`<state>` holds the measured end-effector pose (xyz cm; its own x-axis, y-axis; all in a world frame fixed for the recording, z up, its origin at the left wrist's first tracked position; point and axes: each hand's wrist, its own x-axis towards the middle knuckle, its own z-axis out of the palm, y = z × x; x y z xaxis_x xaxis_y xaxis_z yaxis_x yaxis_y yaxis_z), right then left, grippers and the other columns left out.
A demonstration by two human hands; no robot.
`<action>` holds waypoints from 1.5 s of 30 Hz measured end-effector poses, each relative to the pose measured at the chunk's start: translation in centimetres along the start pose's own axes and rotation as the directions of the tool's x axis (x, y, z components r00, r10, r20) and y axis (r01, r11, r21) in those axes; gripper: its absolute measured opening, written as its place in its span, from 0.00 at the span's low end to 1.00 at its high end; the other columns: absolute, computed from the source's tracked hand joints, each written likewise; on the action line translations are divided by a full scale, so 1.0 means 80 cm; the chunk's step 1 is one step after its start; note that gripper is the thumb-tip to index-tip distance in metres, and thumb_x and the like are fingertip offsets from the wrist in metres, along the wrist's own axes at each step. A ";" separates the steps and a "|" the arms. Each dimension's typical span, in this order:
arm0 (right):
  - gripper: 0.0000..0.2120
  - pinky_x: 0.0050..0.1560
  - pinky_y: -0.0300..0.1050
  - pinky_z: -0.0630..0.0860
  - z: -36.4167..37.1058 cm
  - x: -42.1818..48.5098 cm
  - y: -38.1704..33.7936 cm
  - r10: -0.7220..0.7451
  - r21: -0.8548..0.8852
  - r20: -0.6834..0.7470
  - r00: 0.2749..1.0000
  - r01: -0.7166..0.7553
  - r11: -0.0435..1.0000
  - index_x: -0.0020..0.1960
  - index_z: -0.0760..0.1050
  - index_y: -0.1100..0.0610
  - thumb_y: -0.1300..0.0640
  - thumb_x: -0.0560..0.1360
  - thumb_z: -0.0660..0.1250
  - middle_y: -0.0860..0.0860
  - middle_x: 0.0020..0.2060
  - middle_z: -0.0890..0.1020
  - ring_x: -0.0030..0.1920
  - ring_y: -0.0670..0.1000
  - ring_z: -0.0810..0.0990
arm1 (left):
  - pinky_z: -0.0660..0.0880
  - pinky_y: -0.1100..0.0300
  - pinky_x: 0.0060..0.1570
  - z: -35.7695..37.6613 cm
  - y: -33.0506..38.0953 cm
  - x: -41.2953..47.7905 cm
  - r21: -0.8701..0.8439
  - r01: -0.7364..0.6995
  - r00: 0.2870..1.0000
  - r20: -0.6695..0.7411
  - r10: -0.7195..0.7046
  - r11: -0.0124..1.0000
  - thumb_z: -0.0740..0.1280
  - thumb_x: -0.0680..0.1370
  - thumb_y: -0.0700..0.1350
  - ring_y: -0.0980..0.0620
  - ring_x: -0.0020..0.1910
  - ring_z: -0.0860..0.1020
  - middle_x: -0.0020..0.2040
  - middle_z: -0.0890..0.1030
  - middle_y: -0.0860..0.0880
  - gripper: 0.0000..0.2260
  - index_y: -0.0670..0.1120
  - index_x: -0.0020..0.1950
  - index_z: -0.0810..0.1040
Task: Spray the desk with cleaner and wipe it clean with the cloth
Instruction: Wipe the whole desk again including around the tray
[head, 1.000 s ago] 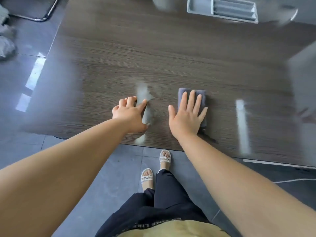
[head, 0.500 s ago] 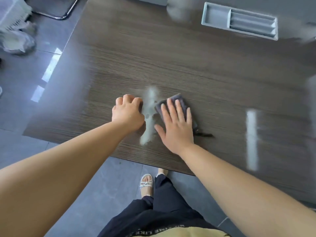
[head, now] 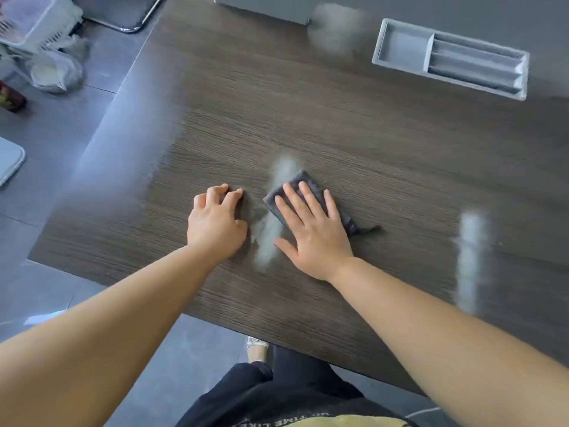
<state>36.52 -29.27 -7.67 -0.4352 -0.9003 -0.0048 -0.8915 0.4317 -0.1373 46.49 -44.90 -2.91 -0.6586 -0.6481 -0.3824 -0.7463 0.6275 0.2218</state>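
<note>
A folded grey cloth [head: 303, 183] lies on the dark wood-grain desk [head: 338, 124], near its front left part. My right hand [head: 311, 229] presses flat on the cloth with straight, spread fingers. My left hand [head: 215, 220] rests on the desk just left of it, fingertips bent and touching the surface, holding nothing. A pale streak [head: 271, 232] shows on the glossy desk between the hands. No spray bottle is in view.
A grey recessed tray [head: 400, 44] with compartments sits in the desk at the back right. A second pale streak [head: 469, 257] shows at the right. Left of the desk on the floor stand a white basket [head: 27, 23], a bag [head: 57, 70] and a chair base [head: 129, 26].
My right hand has slid the cloth leftward toward my left hand and turned it at an angle. My left hand has stayed in about the same spot on the desk.
</note>
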 end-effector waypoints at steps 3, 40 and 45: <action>0.30 0.70 0.62 0.57 -0.009 0.021 0.073 -0.249 -0.050 0.034 0.968 0.251 0.967 0.73 0.65 0.52 0.39 0.76 0.53 0.51 0.74 0.64 0.73 0.55 0.61 | 0.62 0.52 0.66 -0.001 0.005 0.002 -0.011 0.015 1.000 -0.021 -0.015 1.000 0.62 0.76 0.49 0.44 0.69 0.58 0.72 0.61 0.50 0.24 0.53 0.72 0.64; 0.32 0.72 0.64 0.51 -0.011 0.152 0.049 0.266 0.018 -0.027 0.964 -0.265 0.964 0.76 0.57 0.55 0.39 0.77 0.52 0.53 0.76 0.57 0.76 0.57 0.54 | 0.55 0.49 0.70 -0.085 0.045 0.201 0.097 -0.140 0.990 0.039 0.137 0.985 0.66 0.70 0.64 0.44 0.73 0.52 0.75 0.56 0.52 0.35 0.58 0.74 0.58; 0.28 0.72 0.62 0.55 -0.021 0.164 0.149 0.242 -0.013 -0.051 0.969 -0.243 0.970 0.75 0.61 0.51 0.41 0.78 0.51 0.50 0.75 0.61 0.75 0.55 0.58 | 0.60 0.48 0.66 -0.086 0.049 0.212 0.194 -0.148 0.986 0.110 0.128 0.970 0.65 0.70 0.66 0.42 0.71 0.55 0.74 0.55 0.50 0.36 0.58 0.74 0.56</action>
<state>19.97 -35.87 -7.70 -0.6437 -0.7652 0.0129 -0.7608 0.6379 -0.1193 31.72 -56.37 -2.34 -0.7344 -0.5109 -0.4469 -0.6078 0.7880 0.0980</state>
